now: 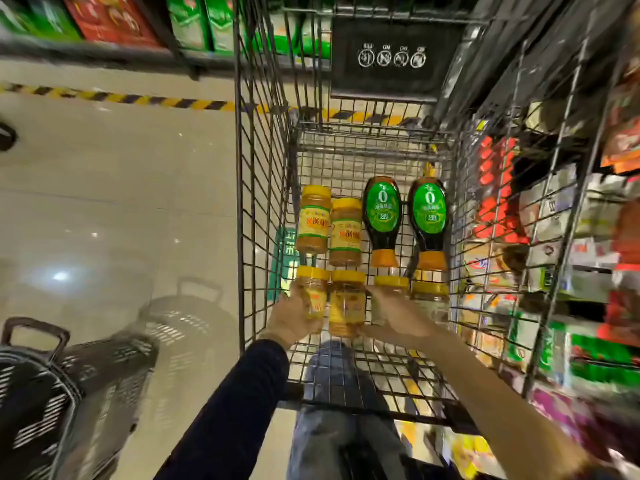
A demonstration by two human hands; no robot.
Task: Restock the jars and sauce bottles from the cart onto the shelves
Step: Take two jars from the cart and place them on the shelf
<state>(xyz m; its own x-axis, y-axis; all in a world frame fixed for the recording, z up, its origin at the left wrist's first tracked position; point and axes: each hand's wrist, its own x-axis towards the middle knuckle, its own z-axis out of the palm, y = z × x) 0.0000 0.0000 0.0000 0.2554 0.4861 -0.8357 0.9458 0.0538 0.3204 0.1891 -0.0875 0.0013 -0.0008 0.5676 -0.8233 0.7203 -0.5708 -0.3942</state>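
A: Where are the hands?

B: Left hand (294,315) wraps a yellow-lidded jar (313,294) at the cart's (263,188) near edge; right hand (398,315) lies over a neighbouring jar (389,289), grip unclear. Two sauce bottles (382,220) lie beyond.

A: Risks?

B: Lifting two together, glass could knock or slip.

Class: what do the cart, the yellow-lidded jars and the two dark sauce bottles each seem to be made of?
Cart: dark wire grid, probably coated metal.
Jars: clear walls showing amber contents, glass or plastic, I can't tell; lids look like matte yellow plastic.
Sauce bottles: glossy, dark, squeeze-shaped with orange caps, probably plastic.
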